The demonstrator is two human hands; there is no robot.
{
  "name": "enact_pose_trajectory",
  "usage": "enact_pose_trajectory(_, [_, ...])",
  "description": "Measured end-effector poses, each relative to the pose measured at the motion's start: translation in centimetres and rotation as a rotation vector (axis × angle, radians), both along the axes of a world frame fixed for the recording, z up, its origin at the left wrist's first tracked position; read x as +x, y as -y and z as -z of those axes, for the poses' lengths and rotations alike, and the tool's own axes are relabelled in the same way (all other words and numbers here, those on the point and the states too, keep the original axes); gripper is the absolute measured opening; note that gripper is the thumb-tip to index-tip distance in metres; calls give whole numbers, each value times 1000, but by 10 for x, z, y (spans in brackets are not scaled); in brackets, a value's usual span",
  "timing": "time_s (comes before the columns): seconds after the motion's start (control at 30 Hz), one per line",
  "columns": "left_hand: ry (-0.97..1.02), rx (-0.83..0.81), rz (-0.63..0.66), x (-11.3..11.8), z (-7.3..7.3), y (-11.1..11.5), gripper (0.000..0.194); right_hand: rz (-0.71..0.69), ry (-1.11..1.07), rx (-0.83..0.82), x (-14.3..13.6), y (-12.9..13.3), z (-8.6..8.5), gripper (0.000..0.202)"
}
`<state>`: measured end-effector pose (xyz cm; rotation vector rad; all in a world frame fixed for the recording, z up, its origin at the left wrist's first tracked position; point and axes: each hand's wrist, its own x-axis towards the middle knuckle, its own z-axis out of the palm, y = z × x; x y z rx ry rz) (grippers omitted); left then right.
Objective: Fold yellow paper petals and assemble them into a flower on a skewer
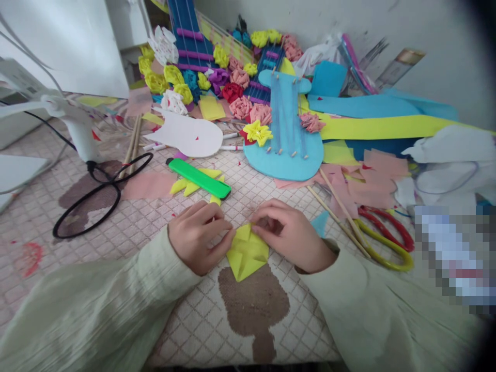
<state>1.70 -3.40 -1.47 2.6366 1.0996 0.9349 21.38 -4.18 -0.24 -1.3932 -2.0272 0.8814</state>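
Pale grey wall [329, 18] rises behind a tabletop [201, 330] printed with crossing lines and brown patches. From the head view, I see a person's left hand [200, 235] and right hand [296, 235], fingers drawn narrow, pinching the upper edges of a small folded yellow paper [248, 256] between them.

Beyond that paper, to its left, a green cutter [199, 178] lies across pointed yellow pieces [189, 188]. Farther off, a yellow paper star [258, 133] sits at the edge of a blue stringed cutout [282, 163]; crumpled paper flowers [240, 107] crowd past it. To the paper's right lie the scissors [382, 253], beside two sticks.

As I judge it, the folding is partway along: creases cross the sheet and its outline is pointed, but it is flat, unlike the star, which looks finished. How many folds are left, I can't tell. Fingertips hide its top corners, the underside is out of sight, and a pixelated patch [453, 258] masks something at far right.
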Motion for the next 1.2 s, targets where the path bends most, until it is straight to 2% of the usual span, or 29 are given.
enact_pose_trajectory(0.13, [37,-39,35,-1,-4,-3,11,0,-65,-78,3,-1,-6,6])
enact_pose_trajectory(0.3, [75,-120,27,2,-7,-1,22,73,-272,-288,10,-4,-13,2])
enact_pose_trajectory(0.4, [163,-270,-43,4,-6,2,31,154,-444,-414,13,-6,-15,6])
enact_pose_trajectory(0.53, [267,-486,-41,4,-4,2,30,231,-544,-445,14,-7,-17,11])
enact_pose_trajectory(0.7, [257,-429,-18,4,-1,1,29,197,-478,-449,12,-6,-13,14])
enact_pose_trajectory(0.83, [188,-310,-23,5,-1,0,32,169,-389,-393,12,-3,-13,10])
enact_pose_trajectory(0.93, [174,-224,-40,6,0,0,29,56,-266,-370,15,0,-17,12])
enact_pose_trajectory(1.0, [226,-312,-47,6,0,1,28,-48,-198,-346,19,2,-18,20])
enact_pose_trajectory(1.07, [331,-499,-36,6,-1,1,28,-105,-148,-245,22,3,-17,29])
enact_pose_trajectory(1.2, [506,-797,1,7,-2,-1,27,-161,67,228,24,4,-10,36])
